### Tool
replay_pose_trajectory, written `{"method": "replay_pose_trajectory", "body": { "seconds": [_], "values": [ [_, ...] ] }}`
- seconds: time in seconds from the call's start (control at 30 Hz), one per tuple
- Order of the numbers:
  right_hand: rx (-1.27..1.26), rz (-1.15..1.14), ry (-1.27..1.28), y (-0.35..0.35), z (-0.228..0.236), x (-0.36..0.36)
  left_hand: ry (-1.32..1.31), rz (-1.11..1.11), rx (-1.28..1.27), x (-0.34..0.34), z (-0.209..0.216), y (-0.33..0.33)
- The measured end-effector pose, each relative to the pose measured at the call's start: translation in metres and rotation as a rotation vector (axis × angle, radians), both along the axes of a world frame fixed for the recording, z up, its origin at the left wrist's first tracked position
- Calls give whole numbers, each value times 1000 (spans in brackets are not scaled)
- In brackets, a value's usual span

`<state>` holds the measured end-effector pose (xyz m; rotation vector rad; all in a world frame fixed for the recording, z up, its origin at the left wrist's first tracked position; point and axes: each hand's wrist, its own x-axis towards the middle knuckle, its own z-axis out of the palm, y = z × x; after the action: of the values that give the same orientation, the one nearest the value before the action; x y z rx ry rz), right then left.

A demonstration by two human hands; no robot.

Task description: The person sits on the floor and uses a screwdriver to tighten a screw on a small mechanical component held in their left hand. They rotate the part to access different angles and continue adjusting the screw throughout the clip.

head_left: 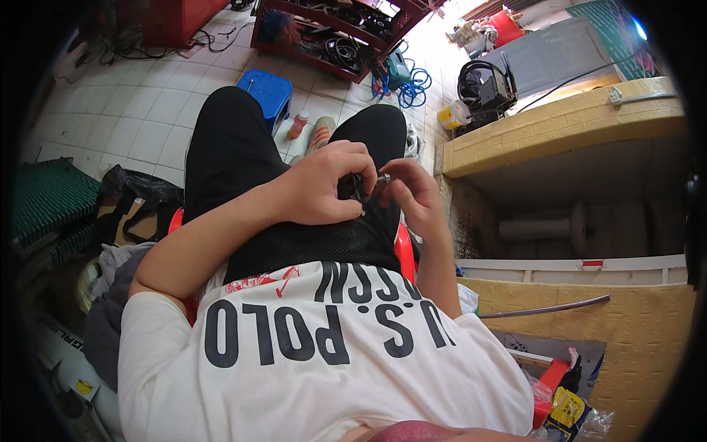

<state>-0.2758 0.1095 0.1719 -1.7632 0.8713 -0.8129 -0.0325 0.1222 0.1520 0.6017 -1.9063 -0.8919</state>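
Observation:
Above my lap, my left hand [328, 184] curls its fingers and thumb around a small dark metal part [359, 188]. A short silver cylindrical piece [384, 179] sticks out beside it toward my right hand [414, 197]. The right fingertips are bent close together at that silver piece and seem to pinch it. Whether the dark part and the silver piece are joined cannot be made out. Both hands are over my black trousers [236, 158], and the left palm hides much of the dark part.
A blue stool [265, 94] and an orange-red bottle [298, 124] stand beyond my knees. Farther off is a red shelf cart [317, 55] with cables. At right, a yellow brick-patterned ledge [567, 132] borders a recess. A green crate [55, 193] lies at left.

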Motion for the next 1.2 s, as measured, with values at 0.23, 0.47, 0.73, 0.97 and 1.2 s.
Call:
{"method": "replay_pose_trajectory", "body": {
  "seconds": [0.23,0.47,0.73,0.97,1.2],
  "values": [
    [-30,-16,178,0,9,-2,33,-21,-43,-3,1,-2],
    [-118,-13,140,0,17,-3,57,-16,-77,-1,-2,-2],
    [-56,-63,153,6,10,-2,-9,2,-27,5,3,8],
    [-164,10,206,7,20,2,-10,19,-72,4,2,5],
    [-87,-43,209,10,15,6,-1,10,-58,4,3,6]
  ]
}}
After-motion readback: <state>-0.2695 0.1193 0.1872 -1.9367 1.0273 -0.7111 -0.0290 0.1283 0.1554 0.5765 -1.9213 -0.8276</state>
